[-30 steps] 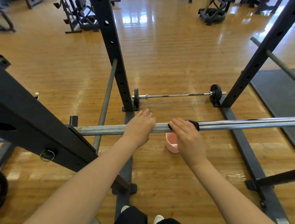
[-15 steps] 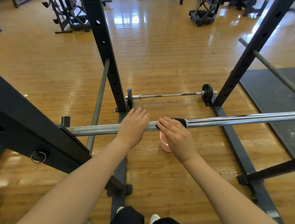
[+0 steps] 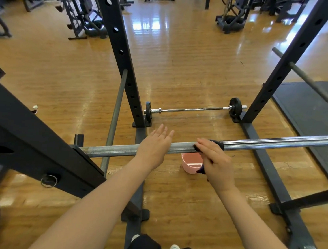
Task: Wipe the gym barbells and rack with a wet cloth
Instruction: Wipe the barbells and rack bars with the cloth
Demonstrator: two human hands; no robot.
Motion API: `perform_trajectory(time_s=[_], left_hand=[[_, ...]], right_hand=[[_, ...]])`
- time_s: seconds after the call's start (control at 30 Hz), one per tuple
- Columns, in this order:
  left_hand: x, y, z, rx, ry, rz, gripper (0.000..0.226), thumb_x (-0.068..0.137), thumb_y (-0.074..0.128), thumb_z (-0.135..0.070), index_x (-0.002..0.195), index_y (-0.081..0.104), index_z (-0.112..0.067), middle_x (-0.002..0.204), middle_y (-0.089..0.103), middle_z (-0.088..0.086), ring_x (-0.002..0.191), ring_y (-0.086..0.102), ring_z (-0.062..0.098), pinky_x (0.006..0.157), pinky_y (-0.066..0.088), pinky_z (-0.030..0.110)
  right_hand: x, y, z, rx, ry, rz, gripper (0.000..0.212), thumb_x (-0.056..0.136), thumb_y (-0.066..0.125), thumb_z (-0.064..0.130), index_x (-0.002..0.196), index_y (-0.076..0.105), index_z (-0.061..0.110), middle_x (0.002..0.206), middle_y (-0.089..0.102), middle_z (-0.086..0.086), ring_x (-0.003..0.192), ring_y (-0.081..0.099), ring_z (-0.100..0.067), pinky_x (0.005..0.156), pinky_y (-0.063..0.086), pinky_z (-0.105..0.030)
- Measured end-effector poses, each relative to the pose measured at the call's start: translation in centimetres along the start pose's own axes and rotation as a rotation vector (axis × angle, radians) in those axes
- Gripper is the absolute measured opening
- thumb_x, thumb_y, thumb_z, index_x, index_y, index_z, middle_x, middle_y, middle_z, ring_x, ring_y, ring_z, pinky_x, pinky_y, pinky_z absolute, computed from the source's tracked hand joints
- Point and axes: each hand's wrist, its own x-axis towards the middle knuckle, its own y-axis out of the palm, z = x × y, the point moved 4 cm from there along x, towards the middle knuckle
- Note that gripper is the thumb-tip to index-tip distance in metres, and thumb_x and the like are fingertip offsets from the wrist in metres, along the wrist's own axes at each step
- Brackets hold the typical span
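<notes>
Bar [image 3: 271,143] is carried across the rack [image 3: 121,52], level, running from the left arm of the rack out past the right edge of view. A dark cloth [image 3: 217,143] is draped over the bar and pressed to it under the right hand [image 3: 217,162], fingers laid over it; a tail of cloth is seen below the palm. The left hand [image 3: 155,146] is laid flat on the bar's knurled part, fingers straight and spread. A pink bowl [image 3: 190,163] is seen on the floor beneath. A small barbell [image 3: 195,109] is lying farther off, between the uprights.
</notes>
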Motion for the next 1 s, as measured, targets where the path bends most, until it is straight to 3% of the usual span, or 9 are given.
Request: perform_trajectory(time_s=[0.1, 0.23, 0.37, 0.5, 0.6, 0.73, 0.8, 0.87, 1.0], left_hand=[[0.6, -0.1, 0.3, -0.052, 0.001, 0.141, 0.085, 0.084, 0.055, 0.008, 0.151, 0.007, -0.015, 0.158, 0.011, 0.010, 0.146, 0.005, 0.022, 0.116, 0.018, 0.036], [1.1, -0.3, 0.6, -0.090, 0.021, 0.285, 0.083, 0.084, 0.054, 0.006, 0.151, 0.010, -0.016, 0.158, 0.010, 0.007, 0.146, 0.006, 0.019, 0.114, 0.027, 0.037], [0.9, -0.4, 0.6, -0.103, 0.007, 0.270, 0.083, 0.085, 0.054, 0.005, 0.151, 0.009, -0.015, 0.158, 0.012, 0.006, 0.145, 0.007, 0.016, 0.111, 0.030, 0.034], [0.7, -0.5, 0.6, -0.111, 0.005, 0.250, 0.082, 0.084, 0.053, 0.005, 0.151, 0.010, -0.015, 0.158, 0.014, 0.005, 0.145, 0.010, 0.016, 0.108, 0.034, 0.034], [0.7, -0.6, 0.6, -0.099, 0.009, 0.233, 0.082, 0.085, 0.055, 0.003, 0.151, 0.011, -0.015, 0.158, 0.014, 0.005, 0.145, 0.013, 0.017, 0.107, 0.035, 0.034], [1.0, 0.1, 0.9, -0.084, 0.021, 0.218, 0.077, 0.087, 0.056, -0.003, 0.150, 0.015, -0.016, 0.157, 0.017, 0.002, 0.145, 0.011, 0.016, 0.109, 0.033, 0.035], [0.9, 0.2, 0.9, -0.088, 0.017, 0.219, 0.075, 0.087, 0.056, -0.005, 0.150, 0.017, -0.016, 0.157, 0.020, 0.001, 0.145, 0.011, 0.016, 0.109, 0.033, 0.036], [0.7, -0.1, 0.8, -0.090, 0.002, 0.208, 0.077, 0.086, 0.056, -0.003, 0.150, 0.015, -0.015, 0.157, 0.019, 0.002, 0.145, 0.013, 0.016, 0.107, 0.035, 0.035], [0.3, -0.8, 0.5, -0.095, -0.037, 0.154, 0.078, 0.085, 0.058, -0.001, 0.150, 0.016, -0.015, 0.156, 0.021, 0.005, 0.142, 0.023, 0.016, 0.101, 0.040, 0.032]], right_hand=[[-0.2, -1.6, -0.5, 0.022, 0.009, -0.114, 0.029, 0.089, 0.050, 0.013, 0.108, 0.068, 0.001, 0.116, 0.061, -0.005, 0.113, 0.056, -0.015, 0.099, 0.043, -0.039], [0.5, 2.1, 1.9, -0.079, -0.109, 0.050, 0.026, 0.083, 0.060, 0.003, 0.107, 0.069, 0.001, 0.114, 0.066, -0.009, 0.112, 0.058, -0.021, 0.100, 0.042, -0.039], [1.1, 3.8, 3.0, -0.272, -0.215, 0.134, 0.031, 0.080, 0.066, 0.005, 0.110, 0.068, 0.002, 0.113, 0.068, -0.011, 0.108, 0.063, -0.028, 0.097, 0.046, -0.040], [0.6, 0.2, 0.4, -0.320, -0.174, 0.045, 0.032, 0.086, 0.052, 0.015, 0.108, 0.068, -0.002, 0.113, 0.067, -0.015, 0.108, 0.061, -0.030, 0.104, 0.035, -0.030], [0.6, -0.1, 0.3, -0.306, -0.162, -0.039, 0.029, 0.085, 0.052, 0.010, 0.102, 0.069, -0.005, 0.107, 0.068, -0.017, 0.103, 0.064, -0.032, 0.103, 0.036, -0.030], [0.5, 4.6, 4.5, -0.234, -0.288, 0.002, 0.020, 0.078, 0.062, -0.003, 0.096, 0.072, -0.001, 0.103, 0.070, -0.016, 0.103, 0.063, -0.027, 0.106, 0.040, -0.031], [0.2, 5.6, 5.0, -0.208, -0.318, 0.068, 0.025, 0.074, 0.069, -0.007, 0.098, 0.072, 0.000, 0.106, 0.070, -0.015, 0.105, 0.062, -0.027, 0.101, 0.045, -0.040], [0.0, 4.8, 3.8, -0.315, -0.343, 0.106, 0.038, 0.067, 0.076, -0.007, 0.104, 0.071, 0.003, 0.112, 0.068, -0.012, 0.110, 0.060, -0.025, 0.108, 0.035, -0.036], [-0.2, 1.6, 0.6, -0.358, -0.279, 0.049, 0.031, 0.081, 0.065, -0.005, 0.111, 0.067, 0.001, 0.116, 0.066, -0.015, 0.113, 0.060, -0.029, 0.104, 0.042, -0.038]])
